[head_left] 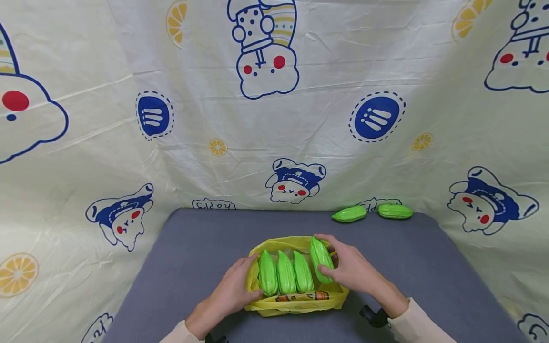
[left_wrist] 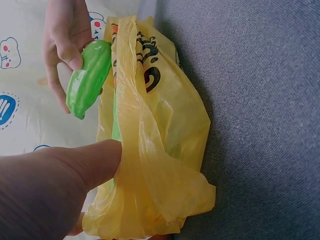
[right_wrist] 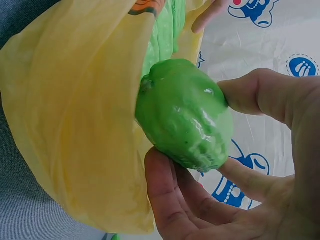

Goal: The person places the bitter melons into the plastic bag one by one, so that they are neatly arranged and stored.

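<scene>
Our right hand [head_left: 350, 266] curls its fingers around a green vegetable [head_left: 320, 259] at the right end of the yellow bag [head_left: 296, 308]; our left hand [head_left: 234, 286] grips the left. Let's spread the rim [head_left: 279, 239] wide.

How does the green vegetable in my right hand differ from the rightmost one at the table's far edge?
The held vegetable is gripped by your right hand at the right end of the yellow bag; the far vegetable lies untouched at the back of the table. In the head view, the held vegetable runs mostly up and down, while the far vegetable lies crosswise. Both are bright green and ridged.
</scene>
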A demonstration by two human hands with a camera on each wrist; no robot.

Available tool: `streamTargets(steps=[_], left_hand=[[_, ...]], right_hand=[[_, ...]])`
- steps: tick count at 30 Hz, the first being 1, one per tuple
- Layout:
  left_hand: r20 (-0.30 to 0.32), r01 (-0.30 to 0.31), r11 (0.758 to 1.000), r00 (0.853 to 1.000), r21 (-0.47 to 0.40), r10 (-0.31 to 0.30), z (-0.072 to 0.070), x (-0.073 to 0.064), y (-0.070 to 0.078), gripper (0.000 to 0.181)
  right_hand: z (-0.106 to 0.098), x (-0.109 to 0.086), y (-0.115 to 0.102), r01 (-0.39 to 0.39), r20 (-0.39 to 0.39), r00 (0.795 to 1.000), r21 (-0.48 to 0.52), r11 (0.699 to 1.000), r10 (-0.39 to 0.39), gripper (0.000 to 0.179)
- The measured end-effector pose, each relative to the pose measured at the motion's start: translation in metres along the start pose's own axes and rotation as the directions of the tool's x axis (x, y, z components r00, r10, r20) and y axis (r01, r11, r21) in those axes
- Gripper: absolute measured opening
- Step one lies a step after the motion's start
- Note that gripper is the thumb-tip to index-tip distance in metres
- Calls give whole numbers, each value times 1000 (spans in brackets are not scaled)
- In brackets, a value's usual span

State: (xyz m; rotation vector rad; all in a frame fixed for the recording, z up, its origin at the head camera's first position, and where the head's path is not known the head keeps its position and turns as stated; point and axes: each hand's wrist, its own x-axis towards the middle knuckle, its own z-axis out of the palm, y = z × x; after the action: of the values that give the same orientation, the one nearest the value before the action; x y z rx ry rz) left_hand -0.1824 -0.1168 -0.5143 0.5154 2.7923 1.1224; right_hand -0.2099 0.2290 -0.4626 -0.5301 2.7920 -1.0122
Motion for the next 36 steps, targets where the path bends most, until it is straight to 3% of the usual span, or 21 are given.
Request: streamTargets(steps=[36], left_hand=[[-16,-21,999,1000,27,22,2,-1,-1,99]], right_hand=[[8,6,8,-65,64,996,-27,998,66,81]])
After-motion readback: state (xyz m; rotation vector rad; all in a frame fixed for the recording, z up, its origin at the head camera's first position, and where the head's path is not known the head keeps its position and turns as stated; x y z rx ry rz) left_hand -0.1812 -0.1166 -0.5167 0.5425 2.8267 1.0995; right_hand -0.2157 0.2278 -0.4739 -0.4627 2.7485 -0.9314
